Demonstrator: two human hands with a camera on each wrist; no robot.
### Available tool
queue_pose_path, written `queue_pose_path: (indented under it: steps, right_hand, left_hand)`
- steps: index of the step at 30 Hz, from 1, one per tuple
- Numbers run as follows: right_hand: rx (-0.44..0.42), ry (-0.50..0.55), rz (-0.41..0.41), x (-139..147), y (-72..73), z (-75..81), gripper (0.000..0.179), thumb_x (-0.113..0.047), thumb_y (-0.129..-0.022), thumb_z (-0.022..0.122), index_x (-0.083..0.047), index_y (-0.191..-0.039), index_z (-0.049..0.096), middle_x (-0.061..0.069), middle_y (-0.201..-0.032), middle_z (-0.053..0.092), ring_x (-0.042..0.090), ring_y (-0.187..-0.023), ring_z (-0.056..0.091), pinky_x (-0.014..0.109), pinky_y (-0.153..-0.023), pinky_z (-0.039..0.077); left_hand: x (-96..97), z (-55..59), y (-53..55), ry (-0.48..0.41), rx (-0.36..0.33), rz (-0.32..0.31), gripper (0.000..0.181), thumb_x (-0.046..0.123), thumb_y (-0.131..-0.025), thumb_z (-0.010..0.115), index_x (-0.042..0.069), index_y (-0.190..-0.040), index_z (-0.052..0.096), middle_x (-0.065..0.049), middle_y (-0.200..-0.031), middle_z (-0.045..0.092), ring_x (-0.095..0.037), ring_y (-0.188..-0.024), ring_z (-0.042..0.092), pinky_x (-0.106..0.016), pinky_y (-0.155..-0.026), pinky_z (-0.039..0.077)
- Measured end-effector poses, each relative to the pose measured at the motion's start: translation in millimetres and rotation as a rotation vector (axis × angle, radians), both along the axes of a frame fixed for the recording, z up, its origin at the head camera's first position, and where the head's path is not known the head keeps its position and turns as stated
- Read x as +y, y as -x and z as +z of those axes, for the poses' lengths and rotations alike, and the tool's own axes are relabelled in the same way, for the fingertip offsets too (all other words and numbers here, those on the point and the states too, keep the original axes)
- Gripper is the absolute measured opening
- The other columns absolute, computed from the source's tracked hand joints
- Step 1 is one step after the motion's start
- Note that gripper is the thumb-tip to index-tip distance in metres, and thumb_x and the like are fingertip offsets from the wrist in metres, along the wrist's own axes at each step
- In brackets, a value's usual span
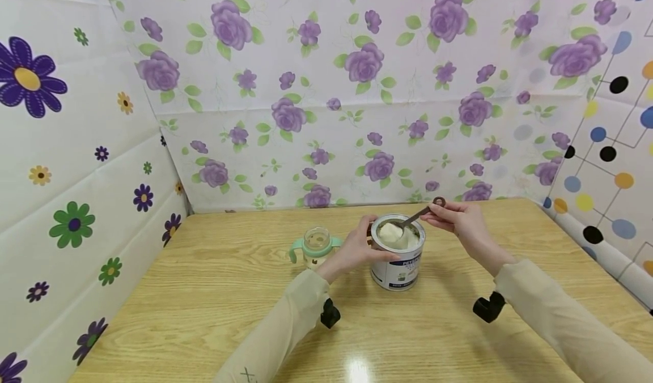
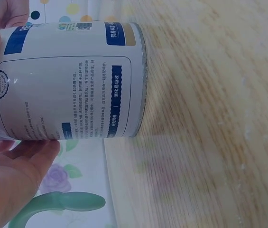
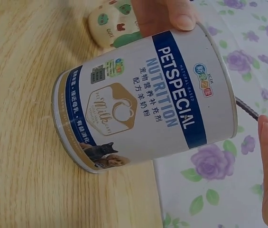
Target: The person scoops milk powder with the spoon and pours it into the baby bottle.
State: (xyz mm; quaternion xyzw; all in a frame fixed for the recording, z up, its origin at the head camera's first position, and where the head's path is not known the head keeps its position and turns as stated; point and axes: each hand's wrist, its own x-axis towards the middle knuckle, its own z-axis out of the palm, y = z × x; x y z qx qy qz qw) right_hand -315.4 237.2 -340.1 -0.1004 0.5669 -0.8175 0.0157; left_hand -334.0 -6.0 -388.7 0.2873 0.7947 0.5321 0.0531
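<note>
A white and blue can of goat milk powder stands upright on the table, its top uncovered. My left hand grips the can near its rim, thumb on the near side and fingers round the far side. In my right hand the dark handle of a spoon is pinched close to its ringed end. The spoon slants down into the can, its lower end among the pale powder. The right wrist view gives the can's printed front; the spoon's bowl is hidden there.
Just left of the can is a clear sippy bottle with mint-green handles, partly behind my left hand. The wooden table ends at a flower-patterned cloth at the back. Patterned sheets also stand at both sides.
</note>
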Motion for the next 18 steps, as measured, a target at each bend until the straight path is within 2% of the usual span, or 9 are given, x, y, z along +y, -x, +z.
queue_pose_path:
  steps: [7,13,18]
  right_hand:
    - [0.022,-0.004,-0.005,1.2,0.9,-1.9,0.013,0.003,-0.087,0.057,0.008,-0.096,0.065,0.021,-0.084,0.064,0.027,-0.081,0.063,0.030,-0.076,0.046]
    - [0.049,-0.068,-0.021,1.8,2.3,-5.2,0.012,0.002,-0.088,0.057,0.005,-0.094,0.067,0.021,-0.085,0.064,0.027,-0.082,0.063,0.031,-0.075,0.046]
    - [0.028,-0.055,-0.034,1.4,1.5,-6.0,0.012,0.002,-0.088,0.056,0.005,-0.092,0.067,0.021,-0.084,0.064,0.026,-0.081,0.064,0.031,-0.075,0.046]
  left_hand:
    - [-1.0,0.3,-0.7,0.002,-0.009,0.002,0.083,0.026,-0.069,0.081,0.015,-0.134,0.030,0.002,-0.121,0.045,-0.020,-0.107,0.049,-0.030,-0.085,0.041]
    - [-1.8,0.8,-0.8,0.004,-0.014,-0.001,0.085,0.027,-0.069,0.080,0.015,-0.135,0.029,0.002,-0.123,0.044,-0.016,-0.108,0.048,-0.028,-0.086,0.040]
    - [-1.2,0.3,-0.2,-0.001,-0.015,-0.014,0.084,0.027,-0.069,0.080,0.016,-0.134,0.030,0.002,-0.123,0.045,-0.016,-0.111,0.046,-0.030,-0.087,0.039]
